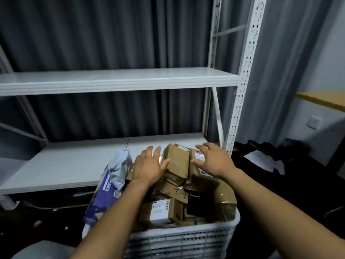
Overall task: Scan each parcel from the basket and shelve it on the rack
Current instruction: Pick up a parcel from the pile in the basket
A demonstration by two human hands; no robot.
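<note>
A white slatted basket [179, 238] stands in front of me, heaped with brown cardboard parcels. The topmost brown box [177, 161] stands tilted at the back of the heap. My left hand [149, 166] reaches over the pile with fingers spread, its thumb near the left side of that box. My right hand [212, 159] hovers with fingers spread over a labelled brown parcel [198, 165] to the right of the box. A grey and purple plastic mailer bag [110, 186] leans on the basket's left side. Behind it stands a white metal rack [115, 79] with bare shelves.
A labelled box [162, 210] and a black item [200, 202] lie lower in the basket. Grey curtains hang behind the rack. At the right are a wooden tabletop [324, 100], a wall socket [314, 122] and dark bags with white paper [265, 161] on the floor.
</note>
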